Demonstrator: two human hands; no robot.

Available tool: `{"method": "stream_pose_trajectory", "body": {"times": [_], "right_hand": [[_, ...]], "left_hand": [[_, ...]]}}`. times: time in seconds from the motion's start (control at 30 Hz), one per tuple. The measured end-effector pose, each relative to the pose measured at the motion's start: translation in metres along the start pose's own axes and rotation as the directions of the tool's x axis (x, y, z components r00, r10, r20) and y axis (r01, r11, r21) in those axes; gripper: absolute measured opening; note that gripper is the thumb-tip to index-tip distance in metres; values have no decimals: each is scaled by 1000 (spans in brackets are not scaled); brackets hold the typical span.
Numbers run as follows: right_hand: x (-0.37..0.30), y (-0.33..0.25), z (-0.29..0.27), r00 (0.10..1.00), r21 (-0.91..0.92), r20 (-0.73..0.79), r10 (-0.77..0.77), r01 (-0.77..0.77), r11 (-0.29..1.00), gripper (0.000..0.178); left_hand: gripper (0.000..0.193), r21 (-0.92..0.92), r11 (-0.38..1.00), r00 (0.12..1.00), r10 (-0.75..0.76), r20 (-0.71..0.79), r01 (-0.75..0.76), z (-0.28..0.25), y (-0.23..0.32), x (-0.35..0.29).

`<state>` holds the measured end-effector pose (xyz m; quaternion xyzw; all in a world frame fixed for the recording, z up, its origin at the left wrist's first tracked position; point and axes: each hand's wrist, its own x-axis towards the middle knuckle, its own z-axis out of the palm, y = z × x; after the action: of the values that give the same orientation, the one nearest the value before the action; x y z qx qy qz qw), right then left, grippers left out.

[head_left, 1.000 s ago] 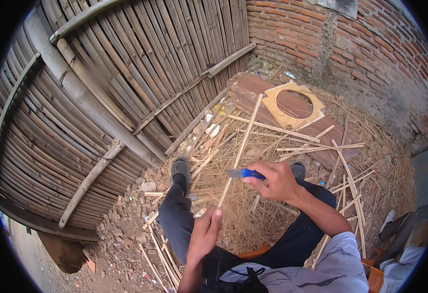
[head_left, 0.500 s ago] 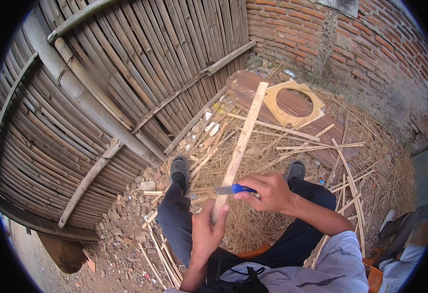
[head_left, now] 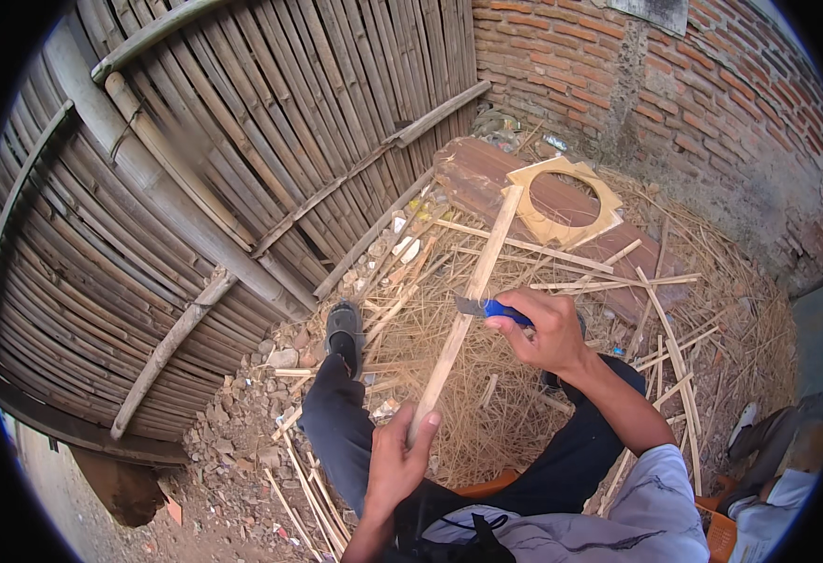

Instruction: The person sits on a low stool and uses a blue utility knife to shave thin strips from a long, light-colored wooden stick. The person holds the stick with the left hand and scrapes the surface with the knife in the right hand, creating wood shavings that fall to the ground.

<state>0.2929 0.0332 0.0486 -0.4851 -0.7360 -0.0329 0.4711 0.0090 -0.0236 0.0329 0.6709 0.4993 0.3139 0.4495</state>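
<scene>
My left hand [head_left: 400, 462] is closed round the near end of a long flat bamboo strip [head_left: 449, 355], which slants up and away toward the far right. My right hand [head_left: 545, 326] grips a utility knife [head_left: 505, 311] with a blue handle. Its metal blade lies across the strip about midway along, and a small curl of shaving seems to stand by the blade. The far end of the strip reaches over a brown board [head_left: 477, 171], close to a pale frame [head_left: 569, 235] with a round hole.
Loose bamboo strips [head_left: 670, 338] lie right and left over straw and shavings [head_left: 487, 422]. A bamboo wall [head_left: 271, 122] stands left, a brick wall [head_left: 562, 56] behind. Rubble [head_left: 233, 413] covers the ground at left. Another person's leg [head_left: 763, 446] shows at the right edge.
My right hand has moved the knife up along the strip, away from my left hand. The strip's far end has come lower and nearer the pale frame.
</scene>
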Motion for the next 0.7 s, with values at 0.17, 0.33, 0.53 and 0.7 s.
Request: {"method": "stream_pose_trajectory", "body": {"times": [0.17, 0.33, 0.53, 0.7], "right_hand": [[24, 36, -27, 972, -52, -155, 176, -186, 981, 30], [27, 52, -45, 905, -45, -248, 344, -366, 930, 28], [22, 30, -35, 943, 24, -137, 304, -304, 952, 26], [-5, -7, 9, 999, 75, 34, -2, -1, 997, 29]], "left_hand": [[36, -49, 996, 993, -67, 98, 72, -10, -21, -13], [43, -153, 975, 968, -123, 221, 159, -22, -33, -16], [54, -142, 971, 965, -158, 212, 190, -27, -32, -6], [56, -162, 972, 960, -124, 251, 168, -20, -28, 9]]}}
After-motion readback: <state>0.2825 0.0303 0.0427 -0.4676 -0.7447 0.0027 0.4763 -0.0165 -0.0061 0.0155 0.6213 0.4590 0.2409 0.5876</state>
